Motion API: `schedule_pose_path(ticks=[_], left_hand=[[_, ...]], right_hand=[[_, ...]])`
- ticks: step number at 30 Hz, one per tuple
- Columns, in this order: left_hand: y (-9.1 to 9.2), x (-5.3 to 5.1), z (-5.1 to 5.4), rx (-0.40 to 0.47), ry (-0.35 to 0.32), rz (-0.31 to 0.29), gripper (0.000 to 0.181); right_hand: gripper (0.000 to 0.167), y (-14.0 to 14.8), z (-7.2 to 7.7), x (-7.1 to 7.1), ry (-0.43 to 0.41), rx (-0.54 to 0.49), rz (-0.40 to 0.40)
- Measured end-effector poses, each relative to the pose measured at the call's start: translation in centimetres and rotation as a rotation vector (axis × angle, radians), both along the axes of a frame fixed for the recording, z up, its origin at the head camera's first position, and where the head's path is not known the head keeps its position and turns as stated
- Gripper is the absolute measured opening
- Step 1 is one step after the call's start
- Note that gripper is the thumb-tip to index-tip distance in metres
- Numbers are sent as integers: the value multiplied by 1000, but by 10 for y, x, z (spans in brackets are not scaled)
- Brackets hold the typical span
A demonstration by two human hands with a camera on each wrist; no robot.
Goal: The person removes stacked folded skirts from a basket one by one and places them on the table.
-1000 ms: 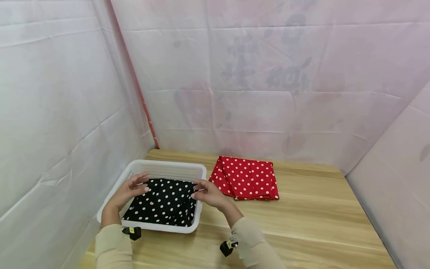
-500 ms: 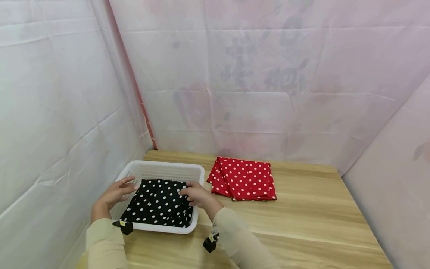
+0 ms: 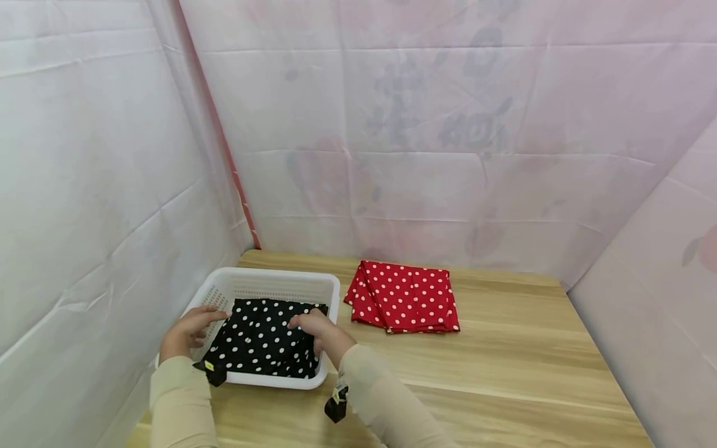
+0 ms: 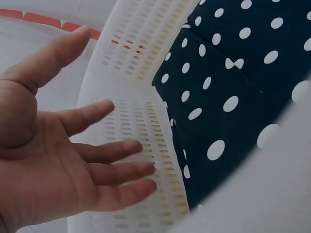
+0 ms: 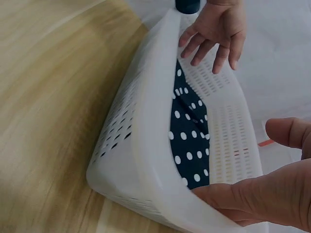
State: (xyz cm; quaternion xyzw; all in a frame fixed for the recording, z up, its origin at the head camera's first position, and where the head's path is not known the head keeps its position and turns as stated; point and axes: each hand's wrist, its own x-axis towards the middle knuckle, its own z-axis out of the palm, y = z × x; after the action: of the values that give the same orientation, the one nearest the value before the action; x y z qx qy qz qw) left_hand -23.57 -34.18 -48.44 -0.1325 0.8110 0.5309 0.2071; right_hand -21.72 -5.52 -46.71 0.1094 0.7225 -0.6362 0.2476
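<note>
A folded black cloth with white dots (image 3: 263,339) lies in the white plastic basket (image 3: 282,283). My left hand (image 3: 187,330) is at the basket's left side. In the left wrist view its fingers (image 4: 119,172) are spread and straight, beside the slotted wall and apart from the cloth. My right hand (image 3: 325,333) reaches over the right rim. Its thumb (image 5: 284,132) stands apart, while the fingers point down into the basket near the cloth's edge. Whether those fingertips touch the cloth is hidden. Neither hand holds anything that shows.
To the right of the basket, a folded red cloth with white dots (image 3: 406,298) lies on the wooden table (image 3: 504,361). Whitish sheet walls (image 3: 414,124) enclose the table at the back and both sides. A small black camera (image 3: 336,406) sits on each wrist.
My right hand has moved left and down, from above the right rim into the basket's right side. My left hand has shifted left and lowered beside the left wall. Both cloths stay in place.
</note>
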Motion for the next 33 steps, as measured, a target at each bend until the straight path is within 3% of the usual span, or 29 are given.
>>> schedule_pose_path(ticks=[10,13,16,20,24,33], left_hand=[[3,-6,6,28,-81,-42,91],[6,-5,1,67,-96,-23,94],[9,-3,-5,106,-112,33,96],[9,-2,-14,97,-125,50,94],[9,-2,-18,83,-128,35,89],[8,-2,-11,94,-147,-16,78]], right_hand=[[70,-6,-6,-5,7,41,34],[66,-4,-14,-5,-12,51,47],[58,-5,-20,-5,-10,52,80],[46,-9,-23,1,30,62,140],[52,-13,-25,7,73,88,160],[64,-11,-37,10,173,70,166]])
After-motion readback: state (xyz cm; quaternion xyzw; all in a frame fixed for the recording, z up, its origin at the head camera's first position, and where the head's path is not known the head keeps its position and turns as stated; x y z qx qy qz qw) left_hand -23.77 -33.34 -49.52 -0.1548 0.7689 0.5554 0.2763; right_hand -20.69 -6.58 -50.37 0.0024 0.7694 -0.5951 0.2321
